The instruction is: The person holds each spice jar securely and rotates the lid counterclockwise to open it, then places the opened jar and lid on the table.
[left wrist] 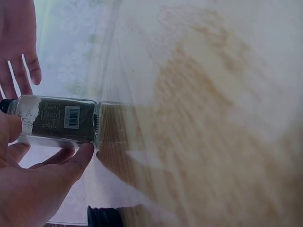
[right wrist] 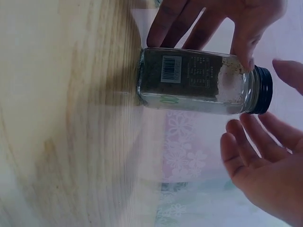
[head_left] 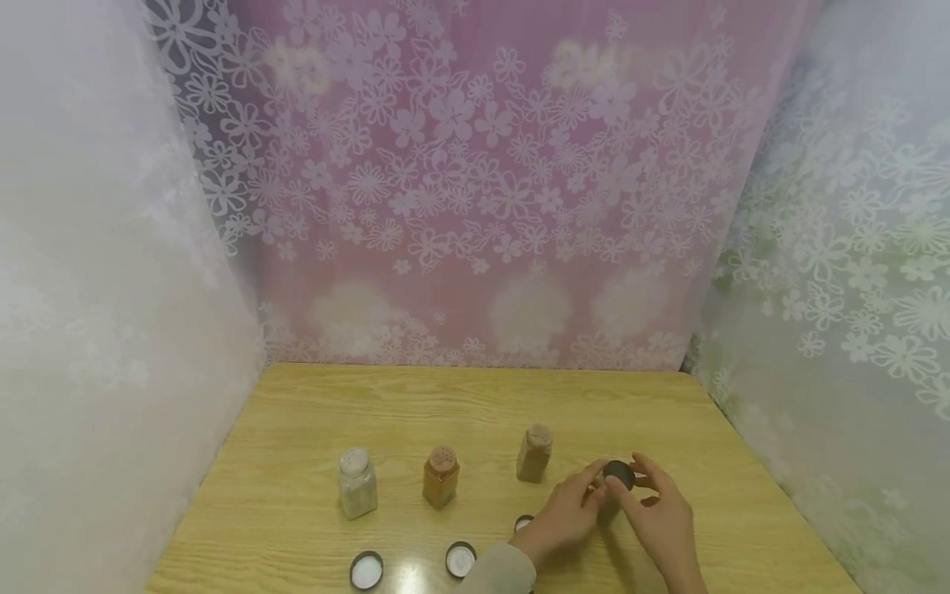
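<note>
A clear spice jar [right wrist: 189, 80] with dark contents, a barcode label and a black cap [right wrist: 262, 90] stands on the wooden table [head_left: 475, 404] at the front right. My left hand [head_left: 586, 495] grips its body, thumb [left wrist: 78, 158] on one side and fingers [right wrist: 165, 23] on the other. My right hand [head_left: 641, 487] hovers around the cap [head_left: 618, 473] with its fingers [right wrist: 236, 151] relaxed and spread; the right wrist view shows a small gap between them and the cap.
Three uncapped spice jars stand in a row: white [head_left: 358, 483], orange [head_left: 441, 477], brown [head_left: 534, 454]. Three loose lids [head_left: 366, 569] [head_left: 460, 558] [head_left: 523, 521] lie near the front edge. Flowered curtain walls [head_left: 475, 206] close in the table on three sides.
</note>
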Tool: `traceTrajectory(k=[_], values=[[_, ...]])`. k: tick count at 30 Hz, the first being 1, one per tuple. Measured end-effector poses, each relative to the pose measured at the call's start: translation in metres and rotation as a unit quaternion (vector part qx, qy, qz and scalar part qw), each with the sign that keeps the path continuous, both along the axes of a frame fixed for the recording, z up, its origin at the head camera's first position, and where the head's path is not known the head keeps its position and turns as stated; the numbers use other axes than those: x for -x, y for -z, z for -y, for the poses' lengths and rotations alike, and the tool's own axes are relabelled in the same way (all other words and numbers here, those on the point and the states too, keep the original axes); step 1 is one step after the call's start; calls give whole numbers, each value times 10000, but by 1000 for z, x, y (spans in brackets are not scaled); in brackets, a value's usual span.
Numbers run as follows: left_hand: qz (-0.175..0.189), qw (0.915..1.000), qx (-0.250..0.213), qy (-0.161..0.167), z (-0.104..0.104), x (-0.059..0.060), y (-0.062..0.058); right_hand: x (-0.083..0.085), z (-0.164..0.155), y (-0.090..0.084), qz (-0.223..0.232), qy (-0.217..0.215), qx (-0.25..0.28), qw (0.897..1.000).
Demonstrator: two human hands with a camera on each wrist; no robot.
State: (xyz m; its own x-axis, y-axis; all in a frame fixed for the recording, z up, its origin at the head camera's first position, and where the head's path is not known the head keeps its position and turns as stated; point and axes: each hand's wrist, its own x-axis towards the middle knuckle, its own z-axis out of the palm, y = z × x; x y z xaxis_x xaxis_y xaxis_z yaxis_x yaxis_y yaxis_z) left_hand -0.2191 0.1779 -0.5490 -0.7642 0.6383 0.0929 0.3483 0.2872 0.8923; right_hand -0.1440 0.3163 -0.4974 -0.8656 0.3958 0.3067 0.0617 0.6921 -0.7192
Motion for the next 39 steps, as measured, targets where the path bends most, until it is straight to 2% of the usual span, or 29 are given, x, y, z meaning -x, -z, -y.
traceTrajectory(k=[4, 8, 16, 25, 32, 36, 39], values=[[53, 10000, 28, -44, -1, 0, 1, -1, 0, 0, -38, 208, 284, 9994], [111, 9999, 50, -74, -1, 0, 0, -2, 1, -2, -240, 173, 412, 9987], [191, 9998, 41, 11, 1, 0, -2, -2, 2, 0, -413, 39, 208, 9989], [37, 9999, 68, -110, 0, 1, 2, 0, 3, -8, 7, 265, 16, 9996], [80, 9999, 79, -51, 1, -1, 2, 2, 1, -4, -234, 117, -449, 9986], [145, 9998, 120, -16, 2, -2, 0, 0, 1, -1, -336, -126, -484, 9982], [164, 9998, 122, -22, 2, -2, 0, -1, 1, -1, -164, -166, -387, 9990]])
